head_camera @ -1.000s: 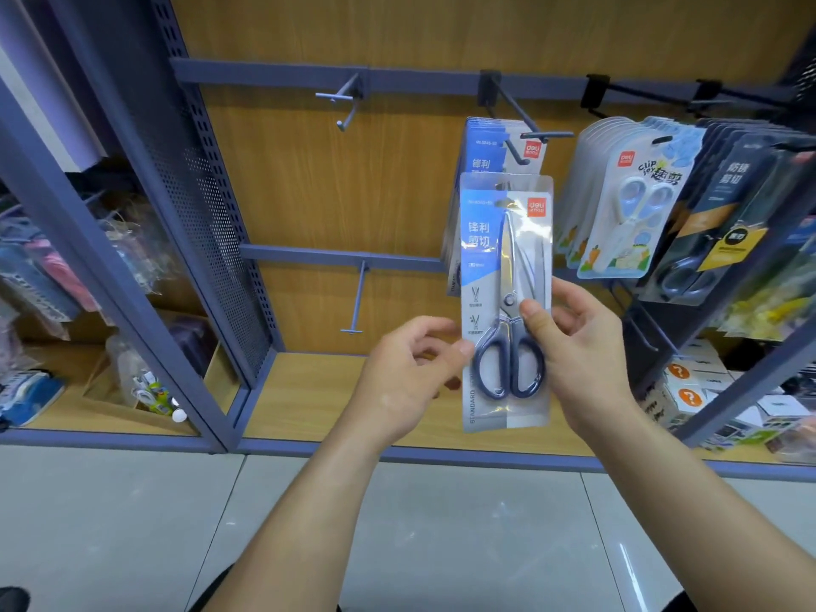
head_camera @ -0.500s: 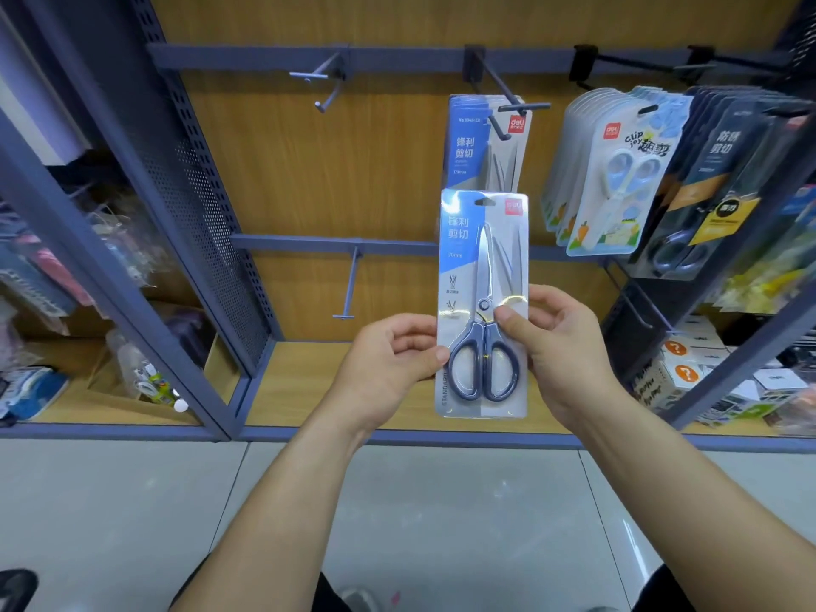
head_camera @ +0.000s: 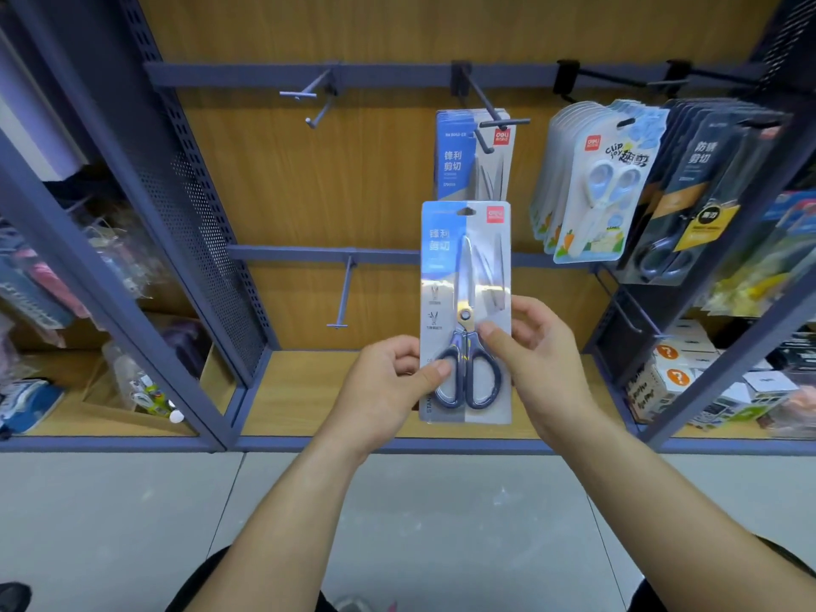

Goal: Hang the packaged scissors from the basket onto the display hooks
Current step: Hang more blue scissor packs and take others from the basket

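While both hands hold it upright, the packaged scissors (head_camera: 466,311) sit directly below the display hook (head_camera: 490,112) that carries matching packs (head_camera: 459,161), with the hang hole (head_camera: 466,211) well below the hook's tip. The left hand (head_camera: 388,390) pinches the lower left edge, thumb on the front beside the handle loops. The right hand (head_camera: 538,360) pinches the right edge, thumb near the pivot. The pack looks light: stiff card backing under a glossy, probably slippery blister, with the weight low at the handles. Gripping the card edges seems sound; a hold nearer the top would likely steady the hole for threading.
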### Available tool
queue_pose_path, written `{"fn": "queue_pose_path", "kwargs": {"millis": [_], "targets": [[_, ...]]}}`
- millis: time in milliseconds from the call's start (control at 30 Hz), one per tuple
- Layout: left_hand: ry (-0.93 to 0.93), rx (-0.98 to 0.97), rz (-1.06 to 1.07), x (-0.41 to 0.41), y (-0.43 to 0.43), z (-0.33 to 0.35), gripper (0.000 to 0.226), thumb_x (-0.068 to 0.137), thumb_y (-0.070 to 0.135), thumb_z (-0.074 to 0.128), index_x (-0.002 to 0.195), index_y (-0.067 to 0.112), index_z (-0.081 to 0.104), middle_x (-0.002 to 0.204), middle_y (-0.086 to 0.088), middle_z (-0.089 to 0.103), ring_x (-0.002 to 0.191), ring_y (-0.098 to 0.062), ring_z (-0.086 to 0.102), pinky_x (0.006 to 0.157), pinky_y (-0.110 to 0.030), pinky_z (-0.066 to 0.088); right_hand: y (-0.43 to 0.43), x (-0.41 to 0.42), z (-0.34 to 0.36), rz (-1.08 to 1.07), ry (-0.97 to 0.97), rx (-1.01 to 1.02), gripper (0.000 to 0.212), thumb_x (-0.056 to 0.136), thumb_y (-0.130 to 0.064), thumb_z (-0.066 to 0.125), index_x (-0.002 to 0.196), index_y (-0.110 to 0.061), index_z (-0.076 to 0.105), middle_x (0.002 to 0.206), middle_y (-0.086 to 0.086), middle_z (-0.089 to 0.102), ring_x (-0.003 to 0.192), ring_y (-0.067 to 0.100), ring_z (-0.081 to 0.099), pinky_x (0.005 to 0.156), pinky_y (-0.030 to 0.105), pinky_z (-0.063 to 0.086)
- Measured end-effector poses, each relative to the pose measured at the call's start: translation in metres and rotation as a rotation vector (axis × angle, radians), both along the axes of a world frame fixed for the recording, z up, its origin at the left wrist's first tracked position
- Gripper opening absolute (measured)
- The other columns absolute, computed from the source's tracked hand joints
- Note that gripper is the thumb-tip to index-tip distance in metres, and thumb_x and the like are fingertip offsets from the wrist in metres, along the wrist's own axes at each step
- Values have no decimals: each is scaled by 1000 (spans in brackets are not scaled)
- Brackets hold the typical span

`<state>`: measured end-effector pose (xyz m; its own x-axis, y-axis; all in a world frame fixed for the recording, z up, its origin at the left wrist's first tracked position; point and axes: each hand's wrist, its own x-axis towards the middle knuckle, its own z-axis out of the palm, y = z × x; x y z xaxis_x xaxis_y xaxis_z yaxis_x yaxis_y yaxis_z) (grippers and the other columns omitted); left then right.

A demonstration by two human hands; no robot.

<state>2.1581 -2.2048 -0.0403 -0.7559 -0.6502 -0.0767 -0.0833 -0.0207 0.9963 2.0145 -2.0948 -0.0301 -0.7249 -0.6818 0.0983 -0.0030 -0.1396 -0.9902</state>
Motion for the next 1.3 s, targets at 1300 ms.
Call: {"fn": "queue_pose_path", "kwargs": {"millis": [1300], "targets": [[-176,-569,276,-4,-34,7,28,90,36,71,118,32,69,111,19,68,100,0,65,93,-37,55,-18,-39,1,-134,162,91,36,93,-7,73,126,-20,67,106,-3,80,97,15,76,82,38,64]]}}
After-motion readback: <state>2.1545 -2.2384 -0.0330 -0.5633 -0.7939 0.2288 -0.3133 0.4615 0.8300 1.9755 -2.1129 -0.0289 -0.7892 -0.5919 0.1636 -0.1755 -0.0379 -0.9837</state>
